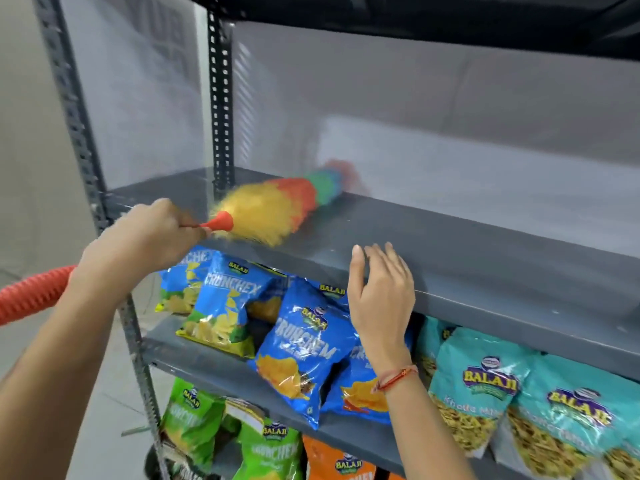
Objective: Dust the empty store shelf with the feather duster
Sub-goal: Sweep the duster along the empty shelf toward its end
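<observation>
A multicoloured feather duster (pixel 277 206) lies across the left part of the bare grey shelf (pixel 467 251), its yellow end nearest me and its blurred red tip toward the back wall. My left hand (pixel 152 233) is closed on the duster's thin orange handle at the shelf's front left corner. Spread and holding nothing, my right hand (pixel 381 296) hovers at the shelf's front lip, fingertips close to the edge. A red thread circles that wrist.
Blue snack bags (pixel 304 348) and teal ones (pixel 485 386) fill the shelf below; green bags (pixel 194 410) and orange bags (pixel 339 462) sit lower still. A perforated steel upright (pixel 86 161) stands at left, another upright (pixel 218 98) at the back. A ribbed orange hose (pixel 31 292) crosses at far left.
</observation>
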